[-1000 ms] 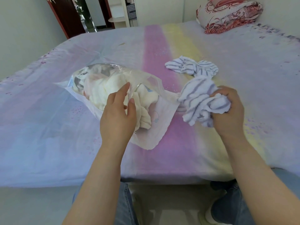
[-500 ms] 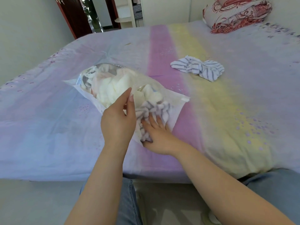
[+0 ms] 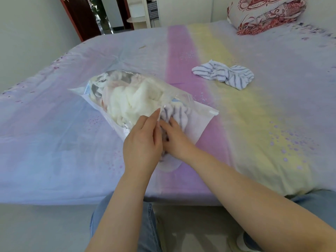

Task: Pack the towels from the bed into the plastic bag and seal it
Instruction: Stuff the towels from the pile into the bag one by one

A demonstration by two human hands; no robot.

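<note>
A clear plastic bag point(image 3: 198, 120) lies on the bed, stuffed with white and pale towels point(image 3: 131, 99). My left hand point(image 3: 141, 142) pinches the upper lip of the bag's mouth and lifts it. Inside the opening, my right hand point(image 3: 174, 139) has straight fingers pressing a grey-striped towel point(image 3: 174, 113) deeper in. A second striped towel point(image 3: 225, 74) lies loose on the bed, beyond the bag to the right.
The bed point(image 3: 272, 124) has a pastel sheet with pink and yellow bands. Folded red-patterned bedding point(image 3: 263, 13) sits at the far right corner. An open doorway point(image 3: 101, 15) is at the back left. The floor and my jeans point(image 3: 149, 230) are below the bed edge.
My right hand carried the striped towel from the right into the bag's mouth and now pushes it further inside. My left hand keeps holding the bag's lip up.
</note>
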